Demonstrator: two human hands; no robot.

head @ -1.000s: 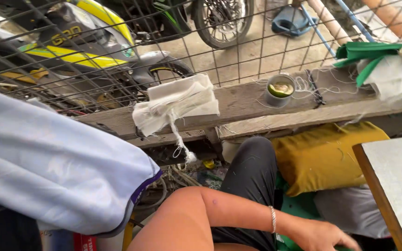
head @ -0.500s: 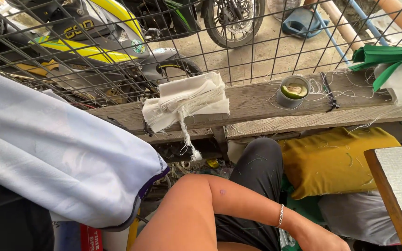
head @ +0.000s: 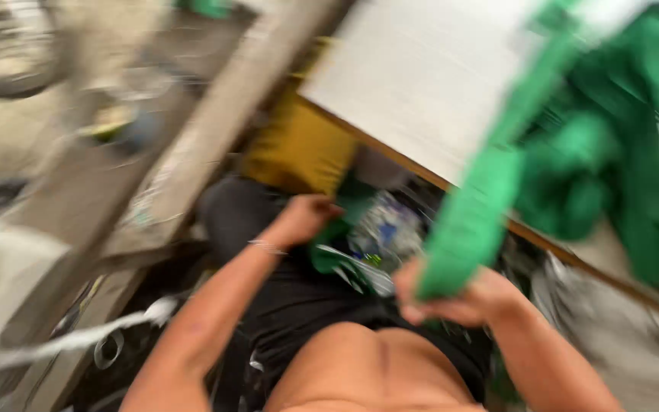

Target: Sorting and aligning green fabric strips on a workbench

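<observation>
- White cloth (head: pixel 9 282): far left, blurred, a pale strip trailing from it towards the lap
- Wooden beam (head: pixel 215 130): runs slantwise from upper middle down to the lower left; wire mesh and a wheel show dimly behind it
- Yellow cushion (head: pixel 299 149): just under the near corner of the surface, beside the beam
- Left hand (head: pixel 303 217): reaches down past the knee, fingers curled at a green scrap (head: pixel 329 255) low by the clutter; whether it truly grips the scrap cannot be told through the blur
- Clutter of wrappers and bits (head: pixel 383 229): on the floor between the two hands, under the edge of the surface
- Right hand (head: pixel 451 294): closed tight round the lower end of a green fabric strip (head: pixel 482 198), which rises up and to the right over the surface
- Surface (head: pixel 421 76): pale board with a brown edge, tilted in view, partly bare
- Green fabric heap (head: pixel 612 168): lies on the right part of the surface, touching the strip's upper end
- Risk, as a judgement: a pull on the strip may drag the heap off the surface, since the two seem joined; the low scrap may snag in the clutter
- Room: a cramped work corner, with much of the frame smeared by motion
</observation>
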